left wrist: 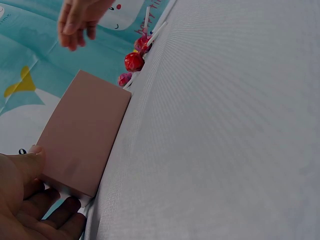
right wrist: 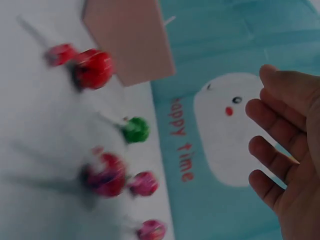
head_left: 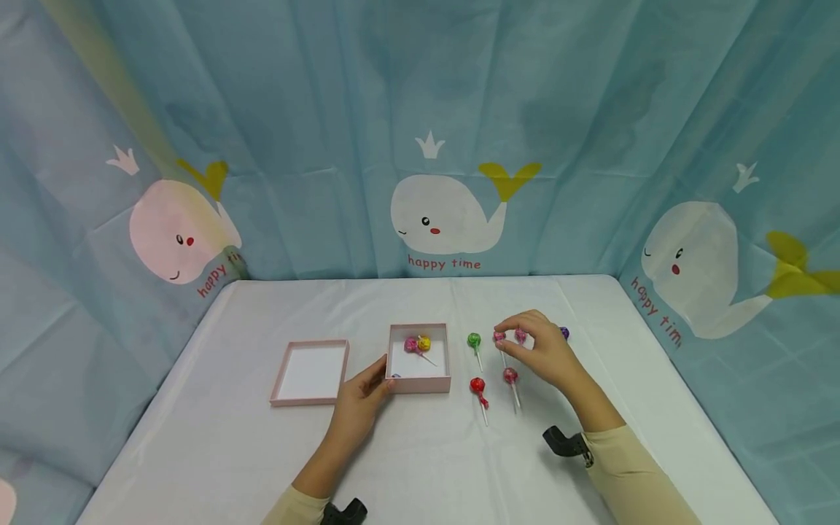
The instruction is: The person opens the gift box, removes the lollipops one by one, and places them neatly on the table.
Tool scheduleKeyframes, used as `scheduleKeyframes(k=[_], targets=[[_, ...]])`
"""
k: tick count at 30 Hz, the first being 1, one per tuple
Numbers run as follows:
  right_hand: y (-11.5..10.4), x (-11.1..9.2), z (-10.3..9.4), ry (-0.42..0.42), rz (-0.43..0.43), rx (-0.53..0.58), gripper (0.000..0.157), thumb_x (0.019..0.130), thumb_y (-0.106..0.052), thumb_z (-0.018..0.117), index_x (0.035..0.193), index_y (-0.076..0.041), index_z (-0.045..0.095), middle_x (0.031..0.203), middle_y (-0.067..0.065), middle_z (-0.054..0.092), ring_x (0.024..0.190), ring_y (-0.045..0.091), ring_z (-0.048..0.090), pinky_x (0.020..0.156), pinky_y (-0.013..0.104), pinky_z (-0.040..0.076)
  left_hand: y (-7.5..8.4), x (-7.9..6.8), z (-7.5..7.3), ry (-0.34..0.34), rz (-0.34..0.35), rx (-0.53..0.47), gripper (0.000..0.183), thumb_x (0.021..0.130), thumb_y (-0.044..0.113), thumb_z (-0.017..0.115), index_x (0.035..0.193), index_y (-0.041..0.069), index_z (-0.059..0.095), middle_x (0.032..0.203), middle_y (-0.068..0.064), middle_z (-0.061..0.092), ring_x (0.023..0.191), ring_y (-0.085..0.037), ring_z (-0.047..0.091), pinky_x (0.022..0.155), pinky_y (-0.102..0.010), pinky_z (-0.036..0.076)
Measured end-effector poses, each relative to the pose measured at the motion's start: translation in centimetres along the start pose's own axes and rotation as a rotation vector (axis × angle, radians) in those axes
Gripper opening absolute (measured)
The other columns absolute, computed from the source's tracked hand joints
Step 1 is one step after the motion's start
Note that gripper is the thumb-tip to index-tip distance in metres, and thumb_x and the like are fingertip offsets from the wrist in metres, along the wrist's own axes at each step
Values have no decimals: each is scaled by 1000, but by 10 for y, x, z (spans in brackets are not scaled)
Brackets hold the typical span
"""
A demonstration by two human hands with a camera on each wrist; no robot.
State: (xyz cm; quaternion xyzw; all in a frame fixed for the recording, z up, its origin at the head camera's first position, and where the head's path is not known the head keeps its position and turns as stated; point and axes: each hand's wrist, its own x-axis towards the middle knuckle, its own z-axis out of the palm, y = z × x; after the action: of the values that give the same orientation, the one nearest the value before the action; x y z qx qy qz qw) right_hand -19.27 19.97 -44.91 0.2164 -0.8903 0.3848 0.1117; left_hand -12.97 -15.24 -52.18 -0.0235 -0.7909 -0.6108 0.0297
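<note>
My left hand point(head_left: 359, 401) grips the near left corner of an open pink box point(head_left: 420, 389), its thumb against the wall in the left wrist view. Inside the box lie a magenta lollipop point(head_left: 410, 345) and a yellow lollipop point(head_left: 424, 343). Over the lollipops to the right hovers my right hand point(head_left: 541, 346), thumb and fingers parted; nothing sits between them in the right wrist view. Its fingertips overlap a pink lollipop point(head_left: 499, 336) in the head view. Around it lie a green lollipop point(head_left: 474, 340), a red lollipop point(head_left: 477, 385) and another pink lollipop point(head_left: 510, 375).
A pink-rimmed box lid point(head_left: 309, 402) lies left of the box, white inside up. Beyond the right hand are a third pink lollipop point(head_left: 520, 335) and a dark blue lollipop point(head_left: 564, 332). The white-covered table point(head_left: 216, 437) meets a blue whale-print curtain point(head_left: 315, 219).
</note>
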Motion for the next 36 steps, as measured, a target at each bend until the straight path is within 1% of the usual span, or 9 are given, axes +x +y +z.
scheduleKeyframes(k=[3, 9, 11, 14, 17, 19, 26, 30, 36], targets=[[-14, 18, -3, -21, -44, 2, 21, 91, -25, 81, 111, -25, 76, 115, -7, 70, 117, 16, 58, 98, 48, 56, 4, -1, 1, 10, -10, 4, 56, 96, 23, 73, 148, 14, 55, 149, -4, 57, 138, -24, 55, 112, -35, 47], [-38, 53, 1, -89, -146, 6, 19, 93, -29, 78, 112, -25, 76, 114, -10, 71, 117, 13, 58, 102, 47, 54, 17, -4, 2, 19, -34, 3, 54, 97, 14, 71, 148, 7, 54, 150, -10, 55, 139, -28, 53, 112, -37, 46], [-45, 63, 4, -117, -189, 5, 20, 94, -30, 78, 112, -24, 76, 114, -10, 72, 118, 14, 58, 103, 47, 53, 15, -3, 2, 18, -30, 1, 55, 97, 16, 72, 148, 8, 54, 150, -10, 56, 139, -28, 54, 112, -36, 46], [-55, 78, 10, -162, -245, -3, 21, 93, -30, 78, 113, -22, 76, 115, -8, 72, 118, 16, 58, 105, 47, 50, 5, -1, 0, 14, -13, 1, 55, 96, 22, 73, 147, 13, 56, 149, -7, 57, 137, -26, 55, 111, -35, 48], [-62, 91, 18, -206, -269, -33, 22, 93, -31, 78, 114, -22, 76, 116, -9, 72, 118, 15, 58, 107, 45, 48, 0, 0, -1, 1, 10, -7, 56, 95, 28, 74, 147, 17, 57, 148, -4, 58, 135, -24, 57, 109, -32, 49], [-65, 99, 25, -238, -274, -53, 24, 92, -32, 79, 115, -23, 76, 116, -10, 72, 119, 14, 57, 108, 44, 47, -1, 0, -2, -7, 18, -12, 56, 95, 30, 74, 147, 17, 57, 148, -4, 58, 135, -24, 58, 109, -32, 50], [-71, 116, 49, -375, -299, -75, 26, 91, -28, 81, 116, -21, 77, 118, -10, 72, 120, 13, 57, 106, 40, 49, -5, 1, -2, -6, 31, -5, 57, 94, 29, 74, 147, 16, 57, 148, -4, 58, 135, -25, 57, 108, -30, 50], [-71, 121, 64, -424, -317, -100, 26, 89, -23, 83, 115, -23, 77, 115, -12, 72, 118, 11, 58, 105, 38, 49, -4, 1, -2, -7, 21, -9, 57, 95, 29, 74, 147, 15, 57, 147, -4, 59, 134, -24, 58, 108, -31, 50], [-70, 122, 84, -485, -310, -124, 27, 89, -22, 82, 115, -18, 78, 114, -9, 74, 116, 13, 59, 105, 39, 49, -2, 0, -2, -6, 19, -16, 56, 95, 26, 74, 147, 13, 57, 147, -7, 59, 133, -24, 59, 108, -30, 51]])
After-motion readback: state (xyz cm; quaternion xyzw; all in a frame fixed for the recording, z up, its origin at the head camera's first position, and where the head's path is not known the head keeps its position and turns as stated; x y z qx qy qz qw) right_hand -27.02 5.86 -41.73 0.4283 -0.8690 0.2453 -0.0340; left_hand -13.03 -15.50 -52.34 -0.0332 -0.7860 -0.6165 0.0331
